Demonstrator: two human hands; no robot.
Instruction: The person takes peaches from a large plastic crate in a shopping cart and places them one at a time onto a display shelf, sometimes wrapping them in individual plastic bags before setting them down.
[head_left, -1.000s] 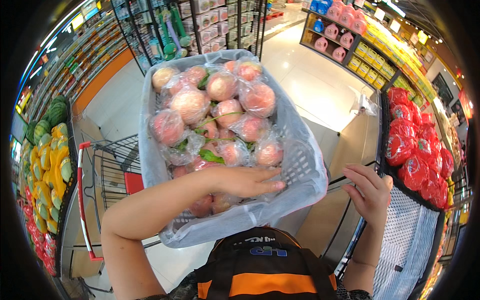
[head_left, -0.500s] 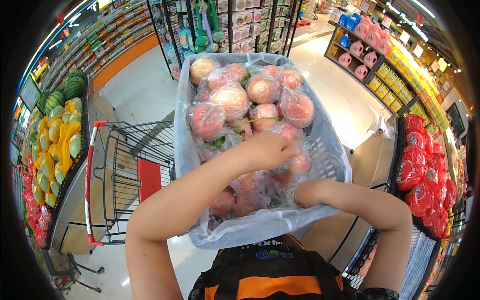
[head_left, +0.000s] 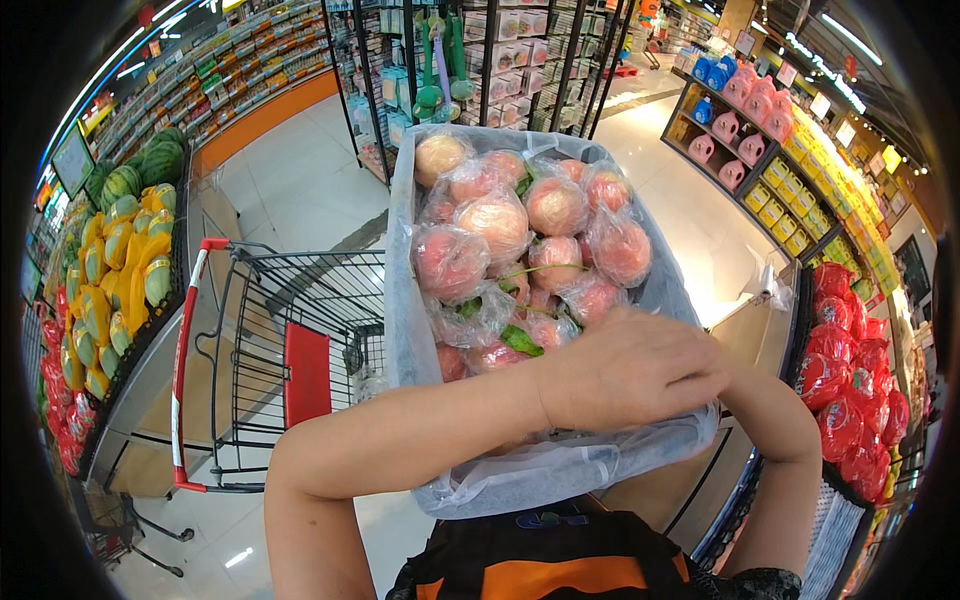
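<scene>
- Our left hand [head_left: 630, 375], moved to 5 o'clock, lies flat and open over the crate [head_left: 400, 300] of apples [head_left: 498, 225].
- Right hand, now hidden under it: grip cannot be told.

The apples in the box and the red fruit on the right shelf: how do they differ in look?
The apples are pale pink and yellow, while the red fruit is deep red. The apples lie in a plastic-lined box under the left hand; the red fruit lies on a shelf by the right edge, with no hand on it. Both appear to be wrapped in clear film.
</scene>
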